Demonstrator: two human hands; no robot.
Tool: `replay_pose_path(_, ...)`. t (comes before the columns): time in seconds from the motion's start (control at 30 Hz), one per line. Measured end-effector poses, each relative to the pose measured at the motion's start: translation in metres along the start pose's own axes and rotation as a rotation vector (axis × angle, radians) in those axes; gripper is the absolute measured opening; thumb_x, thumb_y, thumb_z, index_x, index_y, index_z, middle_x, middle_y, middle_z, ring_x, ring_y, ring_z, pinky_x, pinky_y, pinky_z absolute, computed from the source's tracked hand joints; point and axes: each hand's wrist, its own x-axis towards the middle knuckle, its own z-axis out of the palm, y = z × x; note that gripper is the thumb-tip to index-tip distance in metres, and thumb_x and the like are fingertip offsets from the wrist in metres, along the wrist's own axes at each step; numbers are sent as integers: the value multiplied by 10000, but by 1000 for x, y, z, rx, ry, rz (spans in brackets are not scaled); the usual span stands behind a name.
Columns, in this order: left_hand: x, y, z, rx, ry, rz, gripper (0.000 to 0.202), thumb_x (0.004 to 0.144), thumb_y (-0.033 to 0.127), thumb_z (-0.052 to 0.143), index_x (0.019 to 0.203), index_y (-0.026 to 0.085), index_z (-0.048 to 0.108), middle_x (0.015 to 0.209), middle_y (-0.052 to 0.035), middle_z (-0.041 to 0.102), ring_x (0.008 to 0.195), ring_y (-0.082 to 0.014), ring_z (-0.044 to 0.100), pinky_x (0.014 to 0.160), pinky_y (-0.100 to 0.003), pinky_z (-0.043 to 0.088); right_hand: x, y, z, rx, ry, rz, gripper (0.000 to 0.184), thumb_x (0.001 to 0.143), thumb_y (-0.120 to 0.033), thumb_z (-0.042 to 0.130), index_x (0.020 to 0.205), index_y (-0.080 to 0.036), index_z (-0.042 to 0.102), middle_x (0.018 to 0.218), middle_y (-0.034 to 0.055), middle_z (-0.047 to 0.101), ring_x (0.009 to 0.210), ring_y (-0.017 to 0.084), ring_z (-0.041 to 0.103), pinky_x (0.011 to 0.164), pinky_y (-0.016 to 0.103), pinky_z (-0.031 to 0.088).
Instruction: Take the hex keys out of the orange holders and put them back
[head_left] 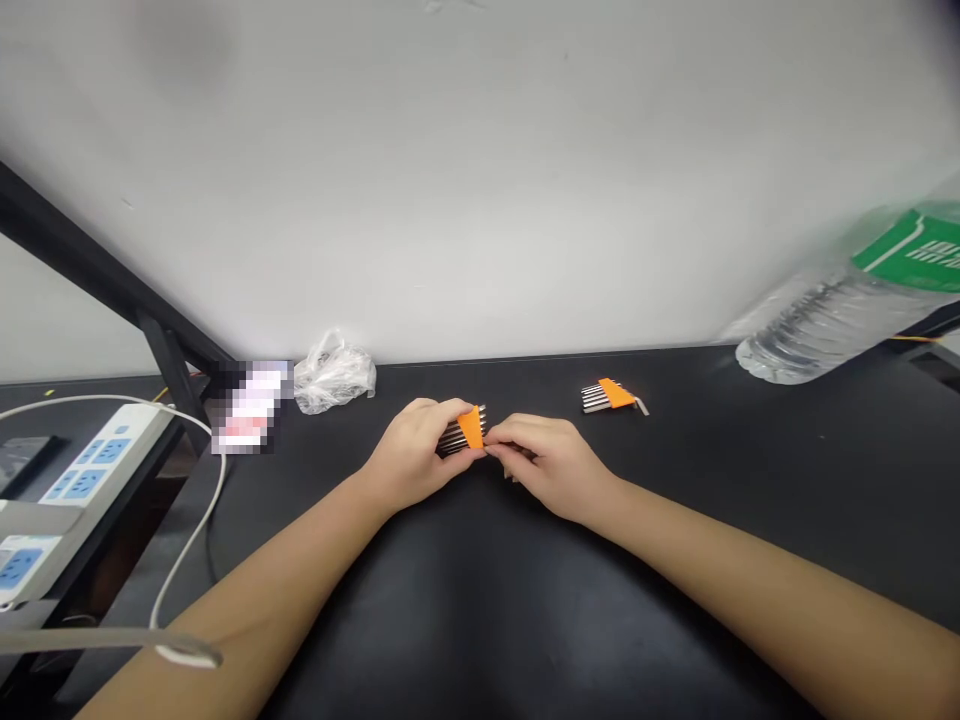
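Observation:
My left hand (415, 452) is closed round a set of metal hex keys in an orange holder (466, 430), held just above the black table (675, 500). My right hand (546, 462) meets it from the right, fingertips pinched at the end of the keys beside the holder. What the pinch holds is too small to make out clearly. A second hex key set in an orange holder (611, 396) lies on the table further back and to the right, untouched.
A crumpled clear plastic bag (334, 372) lies at the back by the white wall. A large clear water bottle with a green label (855, 300) lies at the right. White power strips (90, 465) and a cable (196, 520) sit at the left edge.

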Motion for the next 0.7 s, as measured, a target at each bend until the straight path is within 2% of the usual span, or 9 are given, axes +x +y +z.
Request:
replay_pose_path(0.13,0,0,0,-25,22,10,514,874,395,761,1301,235,525,1179,-78,710,1035,-224,689,928,-388,566,0,8,1,157,-18,132,86,975,-207,578,936,-228,652,830,-6,645,601,117,614,589,267,517)
replay_pose_path(0.2,0,0,0,-34,4,2,509,879,397,755,1304,239,523,1190,-81,707,1052,-231,688,937,-397,567,0,11,2,153,-16,126,103,977,-202,574,912,-227,651,810,-11,648,602,118,615,595,268,520)
replay_pose_path(0.33,0,1,-1,-41,-16,-25,507,894,392,737,1323,245,511,1226,-88,697,1094,-240,682,964,-411,563,-1,13,2,-48,24,-54,148,994,-187,543,935,-226,672,906,29,705,797,163,663,745,307,538)
replay_pose_path(0.4,1,2,-1,-44,-25,-29,506,896,384,735,1327,244,508,1235,-87,695,1107,-238,678,978,-410,559,-4,14,2,-199,-1,-135,175,1011,-193,507,976,-220,676,966,54,717,861,177,664,770,315,528)
replay_pose_path(0.53,2,3,0,-43,-42,-41,501,902,378,727,1332,244,509,1241,-85,693,1110,-238,676,985,-413,554,-8,14,2,-480,-65,-169,233,1034,-185,440,1035,-209,672,954,60,702,806,163,630,677,286,461)
replay_pose_path(0.7,3,4,-1,-23,-80,-33,499,919,368,700,1354,235,496,1253,-98,684,1109,-248,672,1000,-438,534,-8,7,0,-637,-101,-206,258,1033,-176,417,1046,-201,674,889,42,664,723,150,571,607,290,379)
